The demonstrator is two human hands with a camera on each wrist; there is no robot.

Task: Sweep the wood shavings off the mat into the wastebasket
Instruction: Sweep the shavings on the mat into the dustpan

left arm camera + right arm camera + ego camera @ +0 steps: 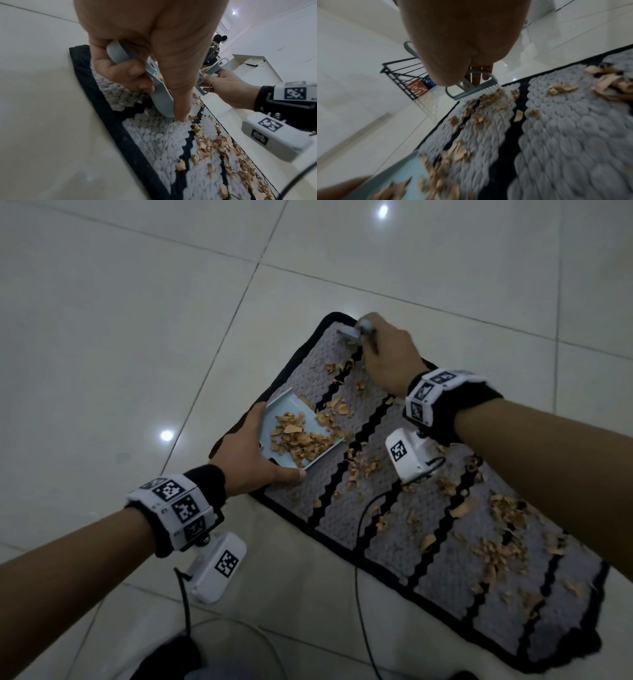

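Observation:
A grey woven mat (291, 501) with black zigzag stripes lies on the tiled floor, strewn with tan wood shavings (496, 553). My left hand (255, 450) grips a pale blue dustpan (289, 407) by its handle (120, 54), the pan's lip resting on the mat's left part. A heap of shavings (298, 436) lies in the pan. My right hand (383, 354) holds a small blue-grey brush (351, 332) at the mat's far corner, its white bristles (481, 92) against shavings. A black wire wastebasket (402, 75) stands on the floor beyond that corner.
Black cables (359, 525) from the wrist cameras trail over the mat's near edge. Glossy white floor tiles (120, 337) surround the mat. A white cabinet (248, 63) and dark figures (214, 47) stand far back in the room.

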